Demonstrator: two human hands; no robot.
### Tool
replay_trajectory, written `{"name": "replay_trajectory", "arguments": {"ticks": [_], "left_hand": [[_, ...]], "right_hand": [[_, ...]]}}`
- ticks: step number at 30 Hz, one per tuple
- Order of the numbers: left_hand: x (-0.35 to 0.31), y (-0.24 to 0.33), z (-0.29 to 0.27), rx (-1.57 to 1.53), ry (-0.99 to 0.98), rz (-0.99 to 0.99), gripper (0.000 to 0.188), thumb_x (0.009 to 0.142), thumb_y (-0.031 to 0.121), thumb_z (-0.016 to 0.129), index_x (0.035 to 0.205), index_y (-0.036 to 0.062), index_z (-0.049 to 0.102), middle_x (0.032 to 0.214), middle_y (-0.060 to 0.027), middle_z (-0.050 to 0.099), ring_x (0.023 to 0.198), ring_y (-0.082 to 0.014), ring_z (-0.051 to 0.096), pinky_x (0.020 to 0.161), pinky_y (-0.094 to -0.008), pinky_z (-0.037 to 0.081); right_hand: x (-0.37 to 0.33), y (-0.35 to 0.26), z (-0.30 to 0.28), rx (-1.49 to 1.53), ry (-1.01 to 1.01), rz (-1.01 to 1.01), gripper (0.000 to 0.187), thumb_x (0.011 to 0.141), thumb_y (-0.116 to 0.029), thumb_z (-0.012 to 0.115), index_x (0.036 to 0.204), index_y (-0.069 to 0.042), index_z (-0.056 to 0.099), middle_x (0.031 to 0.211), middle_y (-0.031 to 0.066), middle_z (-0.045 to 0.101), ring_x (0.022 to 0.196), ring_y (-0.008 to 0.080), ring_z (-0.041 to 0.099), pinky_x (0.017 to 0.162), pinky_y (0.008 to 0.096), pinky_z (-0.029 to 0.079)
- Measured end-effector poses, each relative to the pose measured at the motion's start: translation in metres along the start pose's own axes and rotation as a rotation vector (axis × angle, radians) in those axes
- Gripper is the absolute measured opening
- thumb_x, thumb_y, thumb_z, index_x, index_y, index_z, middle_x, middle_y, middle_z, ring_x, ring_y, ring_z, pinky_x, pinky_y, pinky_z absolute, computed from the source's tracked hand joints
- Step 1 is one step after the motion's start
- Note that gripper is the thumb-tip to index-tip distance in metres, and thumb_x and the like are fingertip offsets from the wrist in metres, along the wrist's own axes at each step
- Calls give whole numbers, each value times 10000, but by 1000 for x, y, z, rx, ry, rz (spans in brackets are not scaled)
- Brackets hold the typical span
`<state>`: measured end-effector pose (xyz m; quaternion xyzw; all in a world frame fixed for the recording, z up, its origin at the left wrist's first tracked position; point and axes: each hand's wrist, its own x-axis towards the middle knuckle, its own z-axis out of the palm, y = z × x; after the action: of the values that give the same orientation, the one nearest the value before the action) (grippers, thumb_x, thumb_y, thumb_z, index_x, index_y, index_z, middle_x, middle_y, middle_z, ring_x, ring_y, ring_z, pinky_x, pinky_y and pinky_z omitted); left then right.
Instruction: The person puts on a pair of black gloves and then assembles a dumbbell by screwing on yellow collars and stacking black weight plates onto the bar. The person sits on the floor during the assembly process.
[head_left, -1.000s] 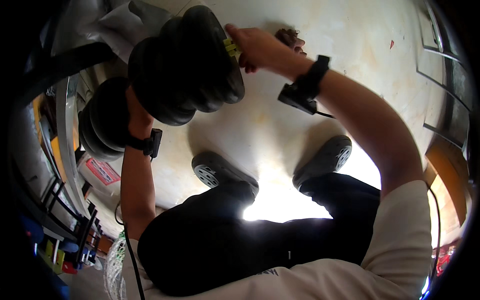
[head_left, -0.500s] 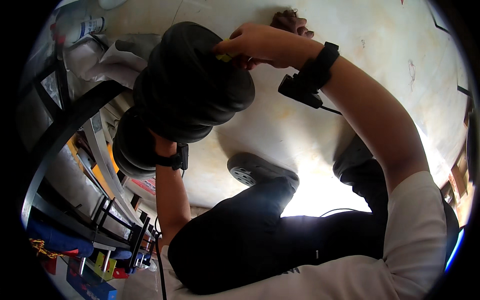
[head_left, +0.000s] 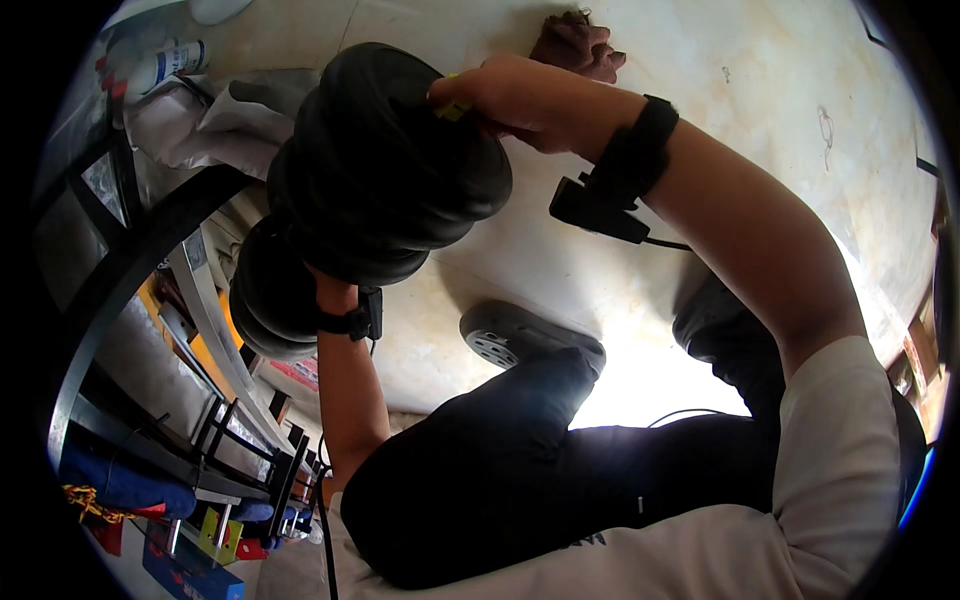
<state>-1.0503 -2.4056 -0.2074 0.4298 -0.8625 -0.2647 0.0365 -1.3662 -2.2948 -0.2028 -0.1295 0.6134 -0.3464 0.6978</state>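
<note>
A black dumbbell (head_left: 385, 170) with thick rounded plates at both ends is tilted up in front of me, to the left. My left hand (head_left: 330, 290) reaches in between its two stacks of plates, closed around the middle. Most of those fingers are hidden behind the larger stack. At the upper end, my right hand (head_left: 490, 100) pinches a small yellow piece (head_left: 453, 110) at the centre of the outer plate. The piece's exact shape is mostly covered by my fingers. Each wrist wears a black strap with a small box.
A crumpled brown cloth (head_left: 580, 45) lies on the pale floor beyond my right hand. Left of the dumbbell are a grey-white bag (head_left: 170, 120), a white container (head_left: 180, 58) and a black curved metal frame (head_left: 90, 290). My shoe (head_left: 525, 335) stands below the dumbbell.
My right hand has turned at the wrist around the yellow piece, its fingers shifting. The dumbbell stays nearly in place, and more of the brown cloth shows.
</note>
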Motion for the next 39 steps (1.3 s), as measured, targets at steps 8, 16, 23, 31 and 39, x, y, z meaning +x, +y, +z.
{"name": "replay_trajectory", "arguments": {"ticks": [8, 16, 23, 31, 39], "left_hand": [[3, 0, 0, 12, 4, 0, 410, 781, 142, 759, 1131, -17, 617, 1025, -196, 665, 959, -397, 628, 871, -432, 506], [6, 2, 1, 8, 1, 14, 404, 785, 141, 757, 1129, -18, 618, 1021, -194, 666, 955, -392, 629, 869, -429, 506], [7, 0, 1, 6, 8, 10, 399, 787, 141, 756, 1127, -18, 619, 1017, -192, 666, 951, -386, 631, 868, -426, 507], [9, 2, 0, 13, -7, 17, 394, 790, 140, 754, 1125, -18, 620, 1013, -189, 667, 947, -380, 632, 867, -422, 507], [5, 1, 0, 13, -18, 9, 388, 794, 139, 752, 1123, -19, 621, 1009, -187, 668, 943, -375, 634, 865, -419, 508]], "right_hand": [[-10, -9, 3, -685, 165, -212, 452, 1029, -446, 380, 1068, -79, 641, 816, 231, 659, 840, 421, 675, 778, 494, 536], [22, 21, 2, -917, 292, -593, 293, 1014, -339, 406, 1126, -157, 608, 897, 221, 669, 848, 435, 659, 792, 481, 542], [12, 3, 4, -879, 226, -533, 160, 954, -144, 454, 972, -32, 566, 606, 198, 583, 581, 360, 623, 573, 426, 520], [14, 4, 4, -1018, 309, -757, 170, 874, -78, 497, 824, 49, 599, 647, 233, 626, 647, 379, 679, 560, 431, 535], [2, 4, 17, -840, 491, -489, 252, 914, -215, 516, 960, -46, 696, 869, 221, 681, 909, 419, 670, 769, 483, 557]]}}
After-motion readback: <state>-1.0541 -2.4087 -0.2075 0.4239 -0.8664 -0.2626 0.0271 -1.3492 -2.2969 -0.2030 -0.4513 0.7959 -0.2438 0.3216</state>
